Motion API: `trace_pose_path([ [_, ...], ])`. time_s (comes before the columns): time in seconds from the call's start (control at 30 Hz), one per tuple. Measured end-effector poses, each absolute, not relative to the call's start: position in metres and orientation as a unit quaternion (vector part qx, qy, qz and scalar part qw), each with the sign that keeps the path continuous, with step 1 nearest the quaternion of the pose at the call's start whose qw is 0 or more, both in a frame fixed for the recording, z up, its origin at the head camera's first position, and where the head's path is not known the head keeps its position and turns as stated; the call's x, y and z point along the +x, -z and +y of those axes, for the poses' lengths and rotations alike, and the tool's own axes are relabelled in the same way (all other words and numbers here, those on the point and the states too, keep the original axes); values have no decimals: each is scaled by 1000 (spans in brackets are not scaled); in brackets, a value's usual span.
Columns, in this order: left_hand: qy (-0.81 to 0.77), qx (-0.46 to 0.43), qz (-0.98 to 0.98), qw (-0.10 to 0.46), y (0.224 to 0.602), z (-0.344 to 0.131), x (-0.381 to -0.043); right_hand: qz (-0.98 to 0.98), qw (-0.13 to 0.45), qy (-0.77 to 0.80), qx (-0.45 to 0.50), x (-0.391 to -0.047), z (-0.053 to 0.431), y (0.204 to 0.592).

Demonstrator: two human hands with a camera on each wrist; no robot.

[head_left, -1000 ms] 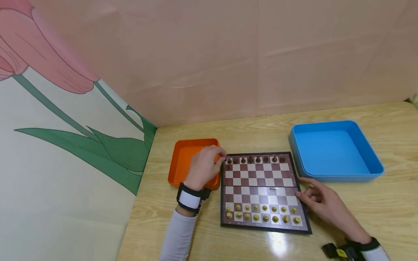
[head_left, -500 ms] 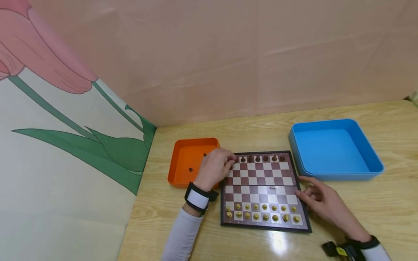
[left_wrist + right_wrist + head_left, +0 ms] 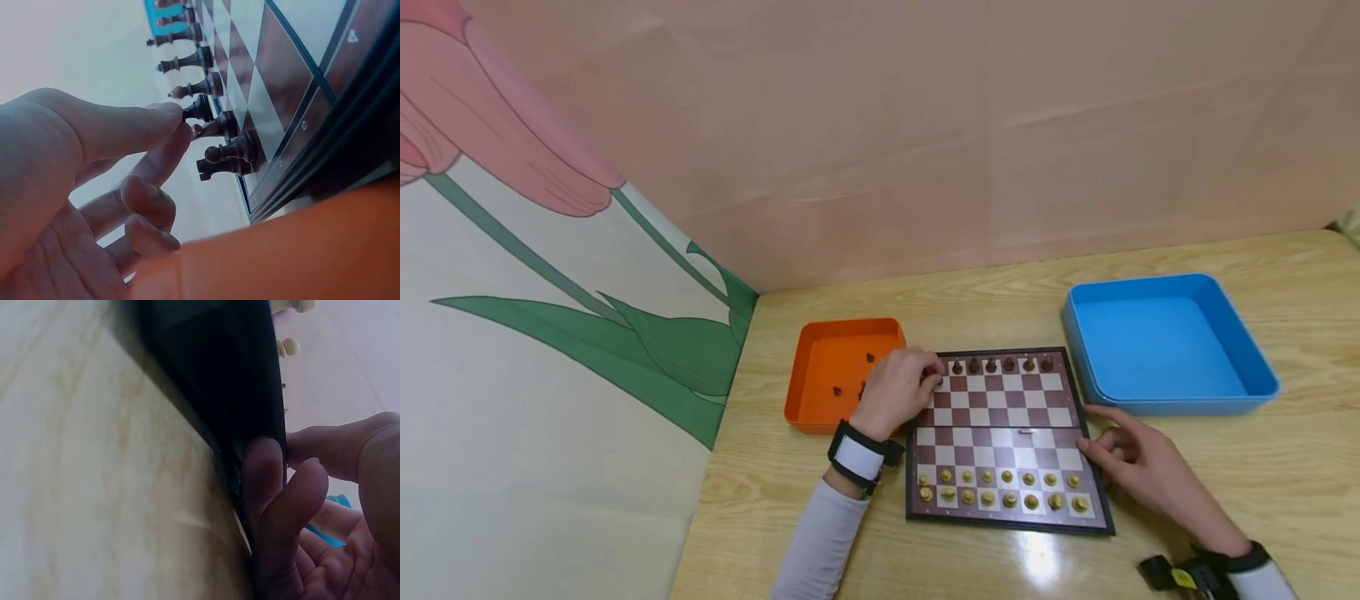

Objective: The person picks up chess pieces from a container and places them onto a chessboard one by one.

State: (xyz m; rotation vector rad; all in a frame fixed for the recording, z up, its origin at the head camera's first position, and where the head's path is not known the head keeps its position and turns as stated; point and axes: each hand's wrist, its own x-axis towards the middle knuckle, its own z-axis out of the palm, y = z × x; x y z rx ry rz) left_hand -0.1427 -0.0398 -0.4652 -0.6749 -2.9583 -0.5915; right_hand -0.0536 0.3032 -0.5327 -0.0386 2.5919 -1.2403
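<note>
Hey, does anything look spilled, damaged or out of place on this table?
Nothing looks spilled or damaged. It's just uneven: gold chess pieces fill two rows of the chessboard, while the dark side's front row is mostly bare, with a few dark chess pieces loose in the orange tray.

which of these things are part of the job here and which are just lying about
Part of the job:
dark chess piece, pinched by left hand
chessboard, held by right hand
orange tray, dark pieces inside
gold pieces, probably

Seemingly just there:
blue tray, touched by neither hand
tulip picture
</note>
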Motion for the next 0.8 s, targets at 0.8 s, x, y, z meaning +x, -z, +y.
trace_pose_path([
  [0.8,137,-226,-964,38,470,-32,-141,896,131,425,-19,-53,303,531],
])
